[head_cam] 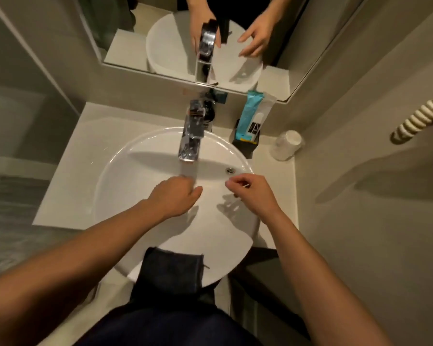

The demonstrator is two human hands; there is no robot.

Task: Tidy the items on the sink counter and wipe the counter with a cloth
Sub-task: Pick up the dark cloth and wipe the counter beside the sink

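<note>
Both hands are out over the white basin (125, 176), just below the chrome tap (191, 136). A stream of water (187, 169) runs from the spout and the left hand (178, 196) sits right under it, fingers curled loosely inward, thumb toward the middle of the bowl; it holds nothing that I can make out. The right hand (253, 193) hovers just beside it, apart from the water, near the overflow hole (230, 170). Its fingers are bent and pinched close together; whether something small is caught between the fingertips I cannot tell.

A dark cloth (171, 273) hangs over the near rim of the basin, draped against the person's body, well behind both hands and touched by neither.

The items stand at the back right of the pale counter (68, 176), beyond the right hand. A black holder (246, 144) sits just beside the basin's rim with a light blue packet (250, 113) and a white sachet (256, 126) standing up in it, leaning toward the mirror (160, 41). Further right, near the wall, a clear wrapped cup (286, 144) lies tipped on the counter. The mirror repeats the tap and both hands from the other side.
</note>
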